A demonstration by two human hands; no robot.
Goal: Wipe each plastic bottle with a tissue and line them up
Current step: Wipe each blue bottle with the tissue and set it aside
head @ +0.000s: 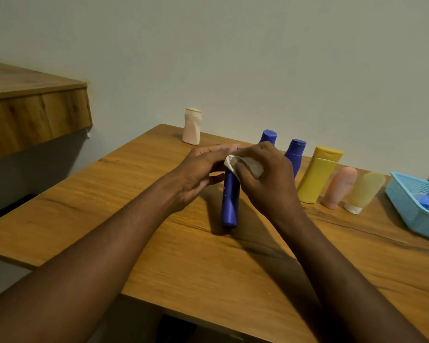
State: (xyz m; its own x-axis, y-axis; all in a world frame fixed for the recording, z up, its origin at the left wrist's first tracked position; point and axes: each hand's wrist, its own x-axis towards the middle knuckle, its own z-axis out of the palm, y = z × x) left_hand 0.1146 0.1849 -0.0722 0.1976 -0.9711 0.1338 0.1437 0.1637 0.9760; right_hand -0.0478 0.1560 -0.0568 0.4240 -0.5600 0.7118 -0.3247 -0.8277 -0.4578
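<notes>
Above the middle of the wooden worktop (pixel 159 243), a dark blue bottle (pixel 230 201) hangs tilted with its base towards the person. I cannot tell whether the base touches the wood. The left hand (pixel 203 167) has its fingers curled round the bottle's upper end, hiding the cap. The right hand (pixel 265 177) pinches a crumpled white tissue (pixel 243 165) and presses it against the bottle's shoulder.

The bottle is slim, smooth moulded plastic. It is probably light and fairly stiff, but slick enough to twist in a loose hold. Gripping near the neck, as here, leaves the long body free for wiping. The tissue is soft and thin and would tear if dragged hard.

Along the wall side stand a blue flip-cap bottle (pixel 268 137), a second blue flip-cap bottle (pixel 295 154), a flat-sided yellow bottle (pixel 317 177), a pink tube (pixel 339 186) and a pale yellow tube (pixel 364 191), the 2 tubes cap-down. The tubes look squeezable and easy to tip. A white waisted bottle (pixel 192 127) stands well apart to the left. A light blue mesh basket (pixel 406 194) sits at the right.
</notes>
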